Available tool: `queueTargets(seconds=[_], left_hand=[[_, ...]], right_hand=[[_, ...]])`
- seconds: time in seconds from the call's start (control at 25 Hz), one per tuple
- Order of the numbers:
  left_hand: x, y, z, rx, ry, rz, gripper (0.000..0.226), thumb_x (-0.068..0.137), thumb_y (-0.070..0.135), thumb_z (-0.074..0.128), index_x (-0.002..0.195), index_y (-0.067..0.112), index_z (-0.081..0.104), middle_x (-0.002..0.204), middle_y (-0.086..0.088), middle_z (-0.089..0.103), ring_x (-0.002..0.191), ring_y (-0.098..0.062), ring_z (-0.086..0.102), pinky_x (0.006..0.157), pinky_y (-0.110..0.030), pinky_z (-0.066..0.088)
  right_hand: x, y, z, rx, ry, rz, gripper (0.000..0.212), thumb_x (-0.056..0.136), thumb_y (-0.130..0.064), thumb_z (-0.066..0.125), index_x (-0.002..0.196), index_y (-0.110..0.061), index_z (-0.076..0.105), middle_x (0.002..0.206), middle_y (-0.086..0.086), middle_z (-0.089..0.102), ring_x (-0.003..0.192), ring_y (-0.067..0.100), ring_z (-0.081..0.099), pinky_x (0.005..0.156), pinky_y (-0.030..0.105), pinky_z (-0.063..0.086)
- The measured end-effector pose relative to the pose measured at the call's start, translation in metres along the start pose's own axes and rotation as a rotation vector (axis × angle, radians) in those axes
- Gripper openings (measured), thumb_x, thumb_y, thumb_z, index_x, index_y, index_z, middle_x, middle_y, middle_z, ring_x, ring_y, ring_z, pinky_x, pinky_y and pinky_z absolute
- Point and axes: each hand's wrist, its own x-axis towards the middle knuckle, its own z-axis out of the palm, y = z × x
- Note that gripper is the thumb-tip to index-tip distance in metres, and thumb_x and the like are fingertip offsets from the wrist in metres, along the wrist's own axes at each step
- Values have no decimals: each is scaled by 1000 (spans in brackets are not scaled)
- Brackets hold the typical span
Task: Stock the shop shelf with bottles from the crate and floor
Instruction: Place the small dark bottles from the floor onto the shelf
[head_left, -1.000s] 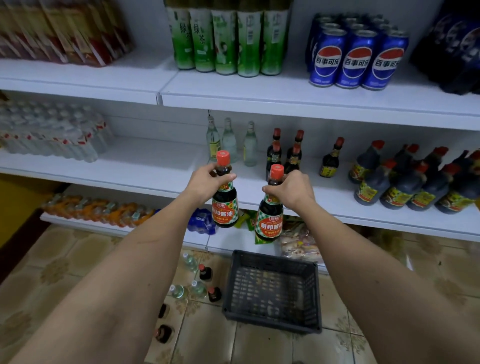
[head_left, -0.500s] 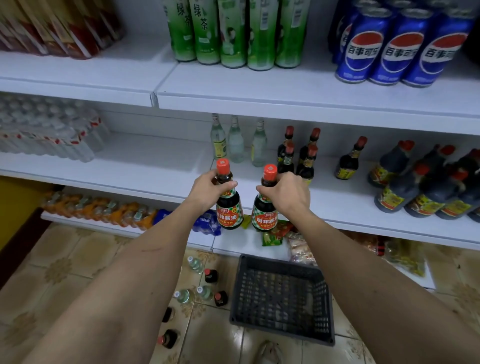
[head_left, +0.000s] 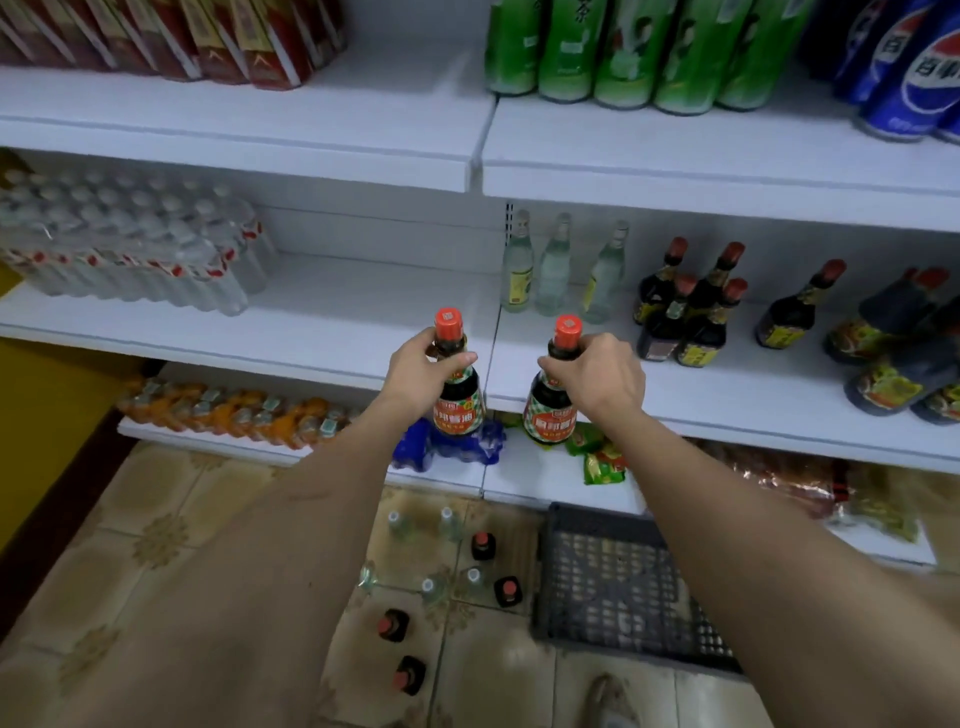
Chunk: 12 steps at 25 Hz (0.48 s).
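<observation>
My left hand (head_left: 423, 371) grips the neck of a dark soy sauce bottle (head_left: 460, 405) with a red cap. My right hand (head_left: 597, 374) grips a second, matching soy sauce bottle (head_left: 550, 410). Both bottles hang upright in the air just in front of the middle shelf's (head_left: 363, 332) front edge. Further back on that shelf stand several dark sauce bottles (head_left: 685, 306) and three clear bottles (head_left: 556, 265). The dark plastic crate (head_left: 613, 582) sits on the floor below, and I see nothing in it. Several small bottles (head_left: 441, 577) stand on the tiles left of it.
A shrink-wrapped pack of water bottles (head_left: 130, 244) fills the shelf's left end. Larger dark jugs (head_left: 898, 343) crowd its right end. Green tea bottles (head_left: 623, 52) and blue cans (head_left: 909, 67) stand on the shelf above. Orange drinks (head_left: 223, 410) line the bottom shelf.
Both hands have carried their bottles up and forward toward the middle shelf, and my view has drawn closer to the shelving.
</observation>
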Motion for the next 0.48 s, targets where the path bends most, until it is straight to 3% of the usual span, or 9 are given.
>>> queueTargets(seconds=[0.2,0.48], left_hand=[[5,-24,-55,-76,67,0,37,87,27,70,120,14,60,120,-6,62,111,-23,56,97,-37,45],[57,-36,-55,-75,100,-21,33,89,27,67,119,16,59,119,-4,61,111,-20,55,95,-34,43]], right_hand=[[-25,-44,38,71,36,35,37,75,-47,73,94,-16,74,86,8,71,80,29,65,68,37,53],[21,-67,97,47,-26,-17,39,78,-48,72,97,-14,72,89,8,73,81,28,66,72,40,58]])
